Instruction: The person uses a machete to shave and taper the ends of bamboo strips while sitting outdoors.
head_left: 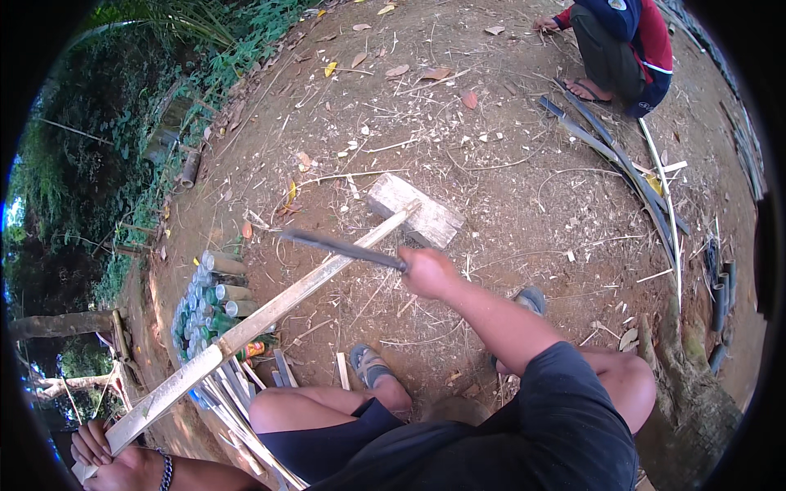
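My right hand (430,272) is closed round the handle of a long dark-bladed knife, like a machete. Its blade (327,244) points left and crosses over a long pale strip of split bamboo (278,307); I cannot tell whether the two touch. At the lower left, my left hand (110,462) grips the strip's near end, with a chain bracelet on that wrist. The strip slants up to the right, and its far end lies on a squared wooden block (434,222) on the ground in front of my feet.
Several plastic bottles (201,307) are stacked at the left, beside a bundle of thin strips (233,393) near my left leg. Another person (626,53) crouches at the far right, near long dark strips (610,147). A tree base (696,401) stands at the right. Wood chips litter the soil.
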A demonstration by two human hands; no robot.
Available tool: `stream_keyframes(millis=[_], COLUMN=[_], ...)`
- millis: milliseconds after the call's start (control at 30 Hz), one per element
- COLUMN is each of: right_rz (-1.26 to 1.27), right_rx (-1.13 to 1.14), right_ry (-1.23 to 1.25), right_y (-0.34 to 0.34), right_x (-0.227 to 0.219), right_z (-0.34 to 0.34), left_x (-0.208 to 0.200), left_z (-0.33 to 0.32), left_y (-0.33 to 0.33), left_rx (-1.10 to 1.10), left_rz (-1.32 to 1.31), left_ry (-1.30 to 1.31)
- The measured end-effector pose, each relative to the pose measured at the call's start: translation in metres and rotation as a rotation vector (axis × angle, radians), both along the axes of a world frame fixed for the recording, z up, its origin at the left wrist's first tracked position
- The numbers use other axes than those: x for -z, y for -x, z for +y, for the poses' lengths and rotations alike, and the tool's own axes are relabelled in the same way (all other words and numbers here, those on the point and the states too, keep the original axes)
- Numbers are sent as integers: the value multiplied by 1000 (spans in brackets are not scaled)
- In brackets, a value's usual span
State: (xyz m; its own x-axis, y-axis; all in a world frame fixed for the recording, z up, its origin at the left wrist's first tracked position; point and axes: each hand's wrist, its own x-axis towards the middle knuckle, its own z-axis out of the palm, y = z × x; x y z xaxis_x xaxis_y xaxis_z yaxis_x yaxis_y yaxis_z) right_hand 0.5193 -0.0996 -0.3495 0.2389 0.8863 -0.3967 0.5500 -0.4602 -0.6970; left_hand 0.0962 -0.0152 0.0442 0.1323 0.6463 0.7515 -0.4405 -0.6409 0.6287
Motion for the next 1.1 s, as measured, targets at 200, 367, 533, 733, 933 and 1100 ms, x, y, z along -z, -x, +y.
stream_keyframes(millis=[200,367,533,733,933,1100], right_rz=[-81,28,-23,-59,19,-17], right_rx=[195,137,33,286,15,240], right_ry=[142,130,111,112,20,95], right_y=[-54,-43,-29,-52,-20,-40], right_x=[93,74,18,110,29,102], right_z=[-8,-1,5,-5,3,-1], left_x=[-4,-10,-3,-6,-8,-3], left_z=[2,21,15,13,19,19], left_y=[-9,5,-3,-23,0,-17], left_rx=[31,146,-29,20,-52,-58], left_rz=[13,23,-30,-44,-45,-71], left_ry=[-28,34,-14,17,19,-4])
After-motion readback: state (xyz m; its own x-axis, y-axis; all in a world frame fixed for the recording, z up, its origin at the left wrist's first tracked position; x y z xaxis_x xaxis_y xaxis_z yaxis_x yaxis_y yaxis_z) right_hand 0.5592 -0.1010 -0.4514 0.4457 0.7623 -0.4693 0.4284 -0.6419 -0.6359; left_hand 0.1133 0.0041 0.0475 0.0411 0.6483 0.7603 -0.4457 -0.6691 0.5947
